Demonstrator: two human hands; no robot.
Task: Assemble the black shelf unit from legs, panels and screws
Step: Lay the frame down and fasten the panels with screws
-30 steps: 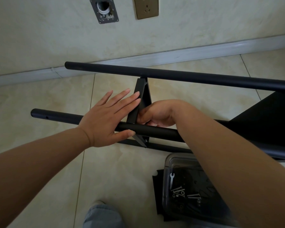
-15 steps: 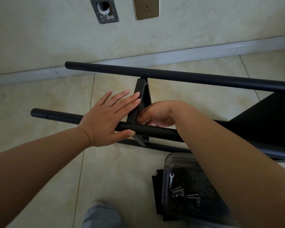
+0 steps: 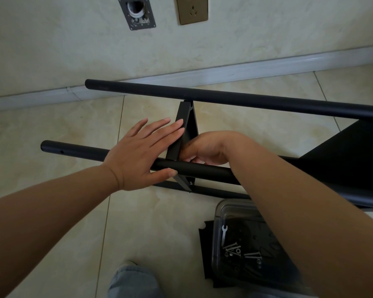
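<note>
Shelf frame of black round metal legs (image 3: pixel 202 168) and a black flat panel (image 3: pixel 186 130) lies on the beige tiled floor (image 3: pixel 52 125) near the wall edge. Left hand (image 3: pixel 138 153), fingers straight, presses leg and panel. Right hand (image 3: pixel 205 150), fingers curled, works behind the leg; what it holds cannot be told. Clear plastic box (image 3: pixel 222 214) of silver screws (image 3: pixel 233 249) sits nearby.

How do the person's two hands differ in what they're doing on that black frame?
The left hand lies flat with straight fingers, resting on the near black leg and touching the upright panel; the right hand is curled, its fingers tucked behind that leg at the joint. The left hand shows in full, while the right hand's fingertips are hidden, so what they hold cannot be told. Both meet at the same panel-to-leg joint.
</note>
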